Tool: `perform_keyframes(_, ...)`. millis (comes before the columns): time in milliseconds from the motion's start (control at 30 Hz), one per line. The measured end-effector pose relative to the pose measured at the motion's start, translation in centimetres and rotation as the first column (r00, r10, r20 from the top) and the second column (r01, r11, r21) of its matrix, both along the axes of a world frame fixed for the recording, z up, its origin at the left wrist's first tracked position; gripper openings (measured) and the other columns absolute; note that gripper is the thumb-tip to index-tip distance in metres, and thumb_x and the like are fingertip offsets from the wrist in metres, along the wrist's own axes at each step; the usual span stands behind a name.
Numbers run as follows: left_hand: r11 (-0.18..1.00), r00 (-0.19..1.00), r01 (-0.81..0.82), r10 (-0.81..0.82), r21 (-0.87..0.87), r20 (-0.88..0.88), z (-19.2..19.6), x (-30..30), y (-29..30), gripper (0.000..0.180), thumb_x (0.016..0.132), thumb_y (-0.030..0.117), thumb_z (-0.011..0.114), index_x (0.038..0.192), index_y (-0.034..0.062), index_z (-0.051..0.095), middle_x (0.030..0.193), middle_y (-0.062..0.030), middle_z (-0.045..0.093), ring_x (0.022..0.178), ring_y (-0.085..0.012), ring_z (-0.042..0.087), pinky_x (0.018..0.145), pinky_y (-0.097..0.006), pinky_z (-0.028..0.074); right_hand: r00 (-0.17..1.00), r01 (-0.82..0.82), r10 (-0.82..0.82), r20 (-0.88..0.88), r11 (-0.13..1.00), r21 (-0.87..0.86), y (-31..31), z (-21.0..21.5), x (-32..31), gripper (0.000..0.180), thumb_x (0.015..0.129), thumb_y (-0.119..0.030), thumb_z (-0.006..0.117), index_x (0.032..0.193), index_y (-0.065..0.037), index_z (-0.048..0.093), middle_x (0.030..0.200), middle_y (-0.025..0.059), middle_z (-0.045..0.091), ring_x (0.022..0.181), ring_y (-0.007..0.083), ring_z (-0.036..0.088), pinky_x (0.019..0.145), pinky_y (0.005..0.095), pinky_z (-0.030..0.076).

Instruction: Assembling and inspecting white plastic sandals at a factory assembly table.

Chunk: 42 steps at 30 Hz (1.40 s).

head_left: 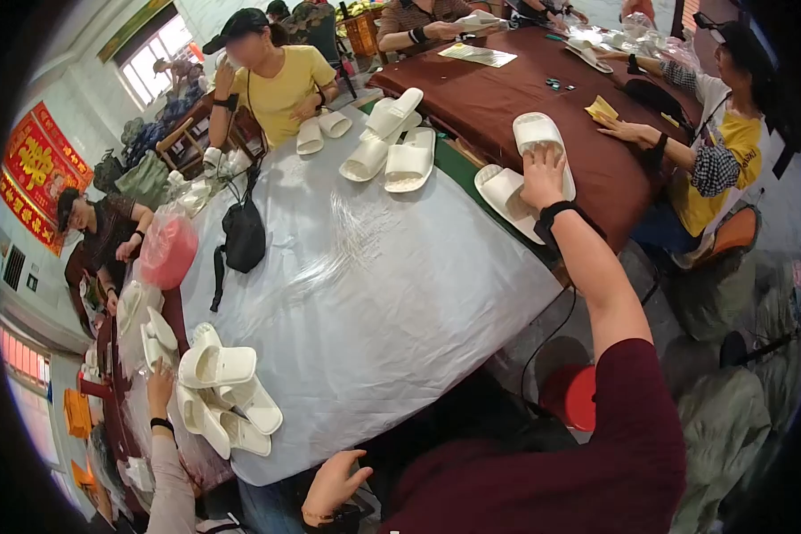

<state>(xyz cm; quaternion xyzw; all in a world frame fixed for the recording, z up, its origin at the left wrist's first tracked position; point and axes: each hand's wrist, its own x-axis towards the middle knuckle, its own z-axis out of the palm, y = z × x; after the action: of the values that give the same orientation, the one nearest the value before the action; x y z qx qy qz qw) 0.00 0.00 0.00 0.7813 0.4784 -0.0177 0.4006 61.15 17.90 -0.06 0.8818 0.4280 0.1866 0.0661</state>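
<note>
My right arm reaches across to the far right, where my right hand (543, 181) grips a white slide slipper (538, 132), its fingers spread over the footbed. Partly under that hand lies a second white slipper (502, 189), at the edge of the brown-covered table. Low in the view, close to my body, my left hand (333, 485) hangs beside the near table edge with thumb and fingers apart, holding nothing. Nearest to it on the table is a stacked heap of white slippers (238, 367).
A white plastic sheet (374, 347) covers my table. More white slippers (409, 160) sit at its far edge, near a black pouch (244, 233) and pink bundle (169, 249). At left, another person's hand (159, 384) touches slippers. Co-workers sit around the brown tablecloth (472, 98); a red bucket (580, 398) stands below.
</note>
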Motion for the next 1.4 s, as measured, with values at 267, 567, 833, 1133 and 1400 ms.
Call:
perform_keyframes(267,0.999,0.999,-0.05,0.05,0.002,-0.001,1.2,0.1,-0.2,0.038,0.082,0.023,0.067,0.114,0.0025,0.061,0.108,-0.0161,0.063,0.101,-0.0325,0.06,0.088,-0.037,0.047,0.922,-0.356,0.269,0.278,0.872,0.337,2.0,-1.7,0.3,0.011,0.08,-0.015,0.054,0.082,-0.012,0.065,0.085,0.0048,0.066,0.083,0.0234,0.063,0.07,0.0381,0.05)
perform_keyframes(567,0.995,0.993,-0.091,0.088,0.039,0.075,0.9,-0.3,0.0,0.038,0.082,0.015,0.07,0.115,0.0015,0.06,0.106,-0.0155,0.064,0.094,-0.0271,0.063,0.081,-0.034,0.049,0.852,-0.363,0.522,-0.041,0.645,0.673,-0.2,7.0,-7.5,0.016,0.082,-0.02,0.056,0.08,-0.004,0.059,0.083,0.0158,0.064,0.082,0.0346,0.062,0.07,0.0457,0.051)
perform_keyframes(833,0.97,0.919,-0.213,0.158,0.117,0.36,0.8,4.4,3.1,0.059,0.08,0.014,0.069,0.133,0.0032,0.045,0.127,-0.0164,0.054,0.112,-0.0297,0.055,0.09,-0.038,0.047,0.462,-0.271,0.839,-0.287,0.442,0.855,-5.1,11.3,-20.0,0.02,0.077,-0.019,0.06,0.073,0.001,0.06,0.071,0.0213,0.06,0.066,0.038,0.061,0.058,0.0422,0.048)
perform_keyframes(1133,0.786,0.914,-0.344,0.155,0.514,0.374,-4.4,10.0,7.2,0.077,0.079,0.022,0.072,0.14,-0.0014,0.033,0.14,-0.0242,0.037,0.13,-0.0367,0.036,0.104,-0.045,0.034,0.441,-0.523,0.847,-0.297,0.511,0.682,-6.6,-3.3,-28.8,0.009,0.079,-0.012,0.059,0.084,-0.004,0.059,0.078,0.0151,0.061,0.073,0.0357,0.06,0.063,0.0441,0.049)
perform_keyframes(1400,0.58,0.917,-0.395,0.297,0.712,0.267,-5.5,12.7,10.9,0.084,0.07,0.037,0.076,0.137,0.0038,0.038,0.136,-0.0319,0.036,0.125,-0.0451,0.037,0.101,-0.051,0.035,0.398,-0.679,0.828,-0.394,0.555,0.48,-9.5,-5.3,-26.6,0.045,0.072,-0.015,0.068,0.115,-0.007,0.055,0.115,0.0168,0.055,0.107,0.0333,0.052,0.086,0.0437,0.043)
